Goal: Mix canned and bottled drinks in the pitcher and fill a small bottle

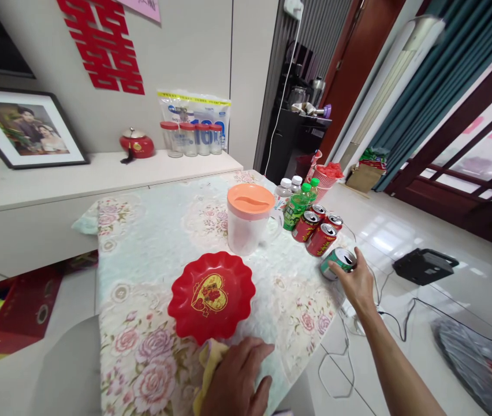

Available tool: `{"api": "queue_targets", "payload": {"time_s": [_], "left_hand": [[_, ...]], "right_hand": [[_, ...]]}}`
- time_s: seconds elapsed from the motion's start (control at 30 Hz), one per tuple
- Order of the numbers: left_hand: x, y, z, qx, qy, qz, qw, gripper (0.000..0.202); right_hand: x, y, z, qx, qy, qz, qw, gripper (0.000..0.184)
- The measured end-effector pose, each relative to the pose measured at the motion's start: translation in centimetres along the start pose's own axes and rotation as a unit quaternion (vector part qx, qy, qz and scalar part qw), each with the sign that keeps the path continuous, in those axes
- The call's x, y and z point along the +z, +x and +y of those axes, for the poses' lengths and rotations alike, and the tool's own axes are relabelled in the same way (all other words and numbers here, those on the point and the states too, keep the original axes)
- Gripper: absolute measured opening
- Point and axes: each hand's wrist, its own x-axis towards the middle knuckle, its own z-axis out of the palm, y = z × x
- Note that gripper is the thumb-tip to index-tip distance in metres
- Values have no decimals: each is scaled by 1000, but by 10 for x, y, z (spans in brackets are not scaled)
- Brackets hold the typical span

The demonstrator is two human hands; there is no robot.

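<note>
My right hand [358,283] grips a green drink can [339,261] at the table's right edge, thumb and fingers around its sides. Just behind it several red drink cans [321,239] stand close together. At the near side of the table my left hand [239,375] rests over a yellow cloth [209,367], which sticks out past its outer side; the part beneath the palm is hidden. Directly beyond that hand lies a red scalloped plate [231,315] with a gold heart print. A frosted pitcher [246,234] with an orange lid stands upright behind the plate.
Green bottles [294,209] and white-capped bottles [282,195] stand behind the cans, near a pink basket [323,184]. A flowered tablecloth [155,312] covers the table. Lidded jars [189,141] and a red pot [137,145] sit on the white cabinet. Cables [350,370] trail over the floor.
</note>
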Motion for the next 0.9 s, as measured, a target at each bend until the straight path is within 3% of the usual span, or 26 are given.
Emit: {"api": "queue_targets", "payload": {"time_s": [0.43,0.67,0.8,0.9], "left_hand": [[0,2,0,27,-11,8,1000,46],[40,-6,-1,-13,23,134,991,28],[63,-10,-6,-3,70,158,985,15],[67,-11,-8,10,118,191,974,4]], "right_hand": [[13,13,13,-15,3,-34,999,124],[6,-1,20,7,39,-29,999,131],[2,-35,24,-16,70,42,997,113],[0,-65,17,-53,72,71,993,92]]}}
